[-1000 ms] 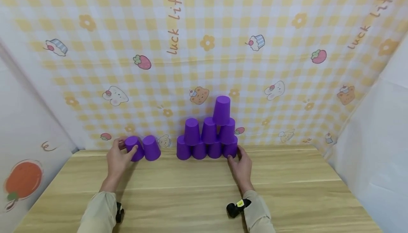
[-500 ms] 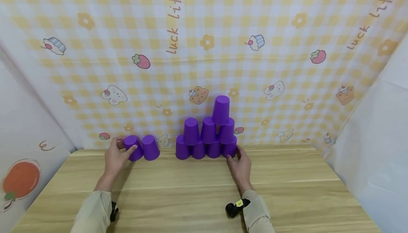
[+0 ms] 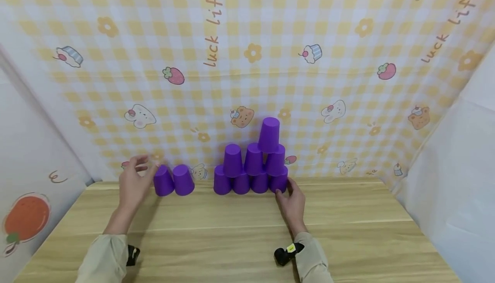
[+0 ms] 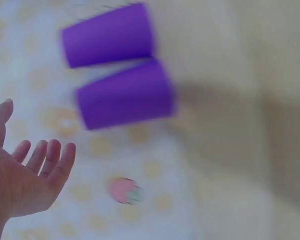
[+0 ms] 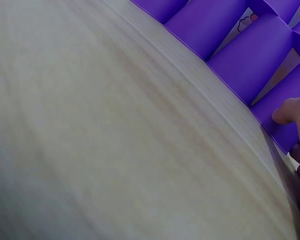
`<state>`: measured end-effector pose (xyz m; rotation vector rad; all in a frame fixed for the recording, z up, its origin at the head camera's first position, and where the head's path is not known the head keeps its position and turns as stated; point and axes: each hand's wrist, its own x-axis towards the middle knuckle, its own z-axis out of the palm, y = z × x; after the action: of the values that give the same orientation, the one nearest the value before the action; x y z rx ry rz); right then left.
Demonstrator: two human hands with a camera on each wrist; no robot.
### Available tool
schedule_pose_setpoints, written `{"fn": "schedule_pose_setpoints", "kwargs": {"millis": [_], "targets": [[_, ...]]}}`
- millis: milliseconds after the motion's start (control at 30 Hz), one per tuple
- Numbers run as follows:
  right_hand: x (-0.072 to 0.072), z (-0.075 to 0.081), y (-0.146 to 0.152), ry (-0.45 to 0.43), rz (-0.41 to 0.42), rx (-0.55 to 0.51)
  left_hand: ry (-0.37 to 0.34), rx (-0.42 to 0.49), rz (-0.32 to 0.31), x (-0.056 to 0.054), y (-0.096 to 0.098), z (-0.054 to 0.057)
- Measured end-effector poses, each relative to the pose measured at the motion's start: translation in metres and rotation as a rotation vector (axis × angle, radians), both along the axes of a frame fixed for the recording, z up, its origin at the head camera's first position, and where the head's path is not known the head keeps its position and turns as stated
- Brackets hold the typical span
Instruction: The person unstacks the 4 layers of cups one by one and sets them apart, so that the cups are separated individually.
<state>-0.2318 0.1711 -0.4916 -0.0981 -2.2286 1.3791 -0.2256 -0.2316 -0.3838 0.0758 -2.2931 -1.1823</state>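
Two purple cups stand upside down side by side at the left, a left one [image 3: 164, 182] and a right one [image 3: 183, 180]. My left hand [image 3: 133, 188] is just left of the nearer of them, fingers spread and holding nothing; in the left wrist view the hand [image 4: 32, 182] shows apart from both cups. More upside-down purple cups form a stepped stack: a bottom row, three cups [image 3: 253, 159] above it, and a single top cup [image 3: 269, 135] toward the right. My right hand [image 3: 293, 203] grips the bottom row's right-end cup [image 3: 278, 180], thumb in front [image 5: 285, 111].
The wooden table [image 3: 216, 240] runs up to a yellow-checked cloth backdrop [image 3: 325, 81], close behind the cups. White side walls [image 3: 456, 179] flank it. A gap of table lies between the cup pair and the stack. Black wrist cameras [image 3: 284, 256] sit at both sleeves.
My left hand has let go of the left cup of the pair and moved slightly left and up. That cup stays standing by its neighbour. My right hand keeps its grip.
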Motion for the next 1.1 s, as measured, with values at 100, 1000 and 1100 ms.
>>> {"fn": "schedule_pose_setpoints", "kwargs": {"millis": [100, 1000, 1100], "targets": [[0.0, -0.001, 0.001, 0.002, 0.003, 0.002, 0.057, 0.053, -0.02, 0.001, 0.015, 0.022], [0.0, -0.001, 0.002, 0.016, 0.017, 0.019, 0.25, 0.013, -0.442, -0.005, 0.191, 0.11], [0.001, -0.001, 0.002, 0.016, 0.013, 0.014, 0.24, 0.024, -0.455, -0.008, 0.2, 0.112]]}}
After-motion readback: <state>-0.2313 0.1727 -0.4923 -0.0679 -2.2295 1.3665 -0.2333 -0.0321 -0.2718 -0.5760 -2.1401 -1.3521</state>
